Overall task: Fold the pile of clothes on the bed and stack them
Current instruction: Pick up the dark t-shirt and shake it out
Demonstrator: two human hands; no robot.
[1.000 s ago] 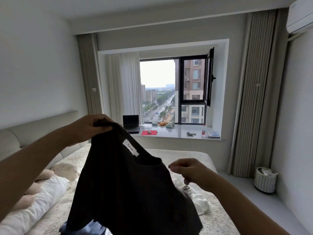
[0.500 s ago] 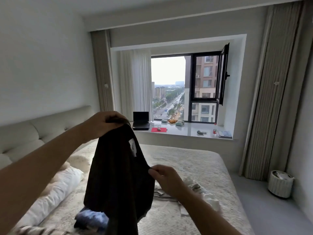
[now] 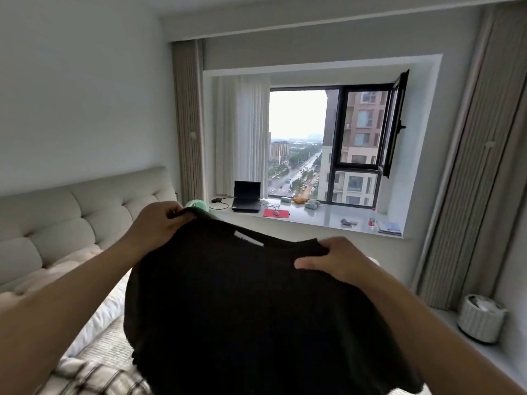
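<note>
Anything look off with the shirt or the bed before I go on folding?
Nothing stands out. The left hand and right hand hold the dark shirt spread by its shoulders; a striped garment lies unfolded on the bed.

The black shirt, which hung narrow from the left hand half a second ago, now spreads wide across the lower centre of the frame. The right hand now grips its collar edge at centre right, level with the left.

Your dark shirt hides most of the bed; its hem runs off the near edge.
</note>
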